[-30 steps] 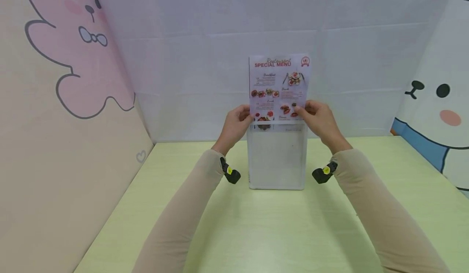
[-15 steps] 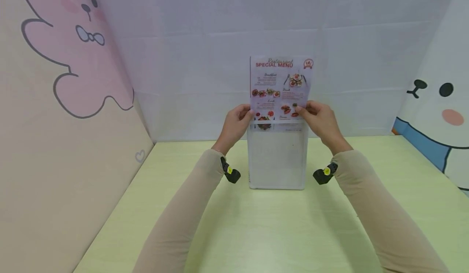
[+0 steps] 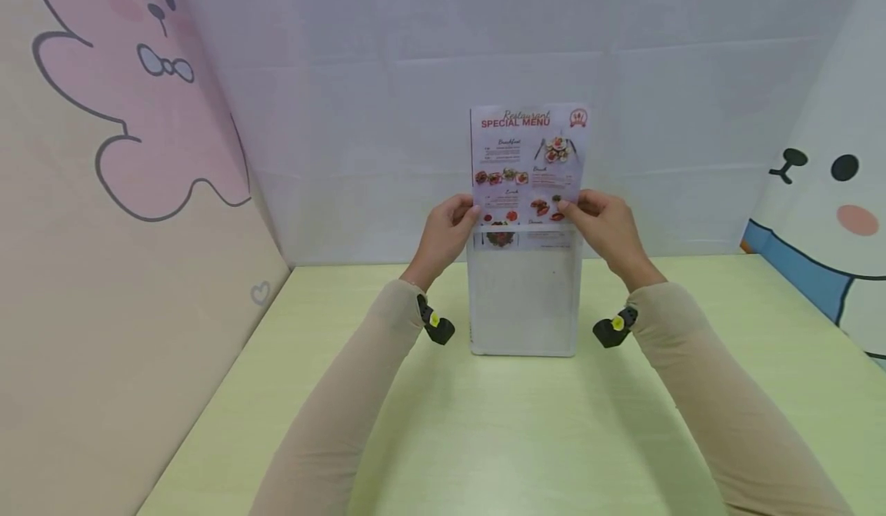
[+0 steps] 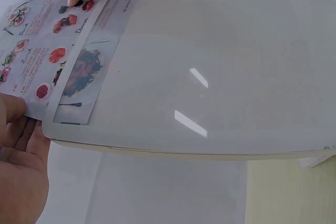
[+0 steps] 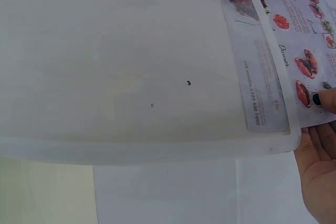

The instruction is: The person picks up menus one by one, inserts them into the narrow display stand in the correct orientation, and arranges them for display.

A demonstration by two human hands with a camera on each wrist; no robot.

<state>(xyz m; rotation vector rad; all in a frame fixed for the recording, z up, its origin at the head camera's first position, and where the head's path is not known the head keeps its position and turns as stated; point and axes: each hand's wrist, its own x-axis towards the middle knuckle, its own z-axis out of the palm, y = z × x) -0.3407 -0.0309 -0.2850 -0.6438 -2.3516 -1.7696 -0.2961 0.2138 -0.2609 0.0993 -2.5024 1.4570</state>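
Note:
A printed restaurant menu sheet (image 3: 529, 166) stands upright, its bottom strip inside the top of a clear-fronted display stand (image 3: 524, 301). Through the clear panel, the left wrist view shows that inserted strip with a food picture (image 4: 84, 72). My left hand (image 3: 443, 235) pinches the menu's left edge just above the stand's rim, thumb in front and fingers behind. At the right edge, my right hand (image 3: 609, 231) pinches the sheet the same way. In the right wrist view the right thumb (image 5: 326, 99) lies on the menu's printed face.
The stand rests on a pale yellow-green table (image 3: 512, 439) toward its back. Behind it hangs a white sheet backdrop (image 3: 381, 131). Side panels with a pink cartoon (image 3: 155, 147) and a white cartoon bear (image 3: 817, 216) flank the table.
The menu tilts slightly to the right midway, then stands straighter again, with its lower strip slightly deeper in the stand. Both hands keep their pinch, nearly in place.

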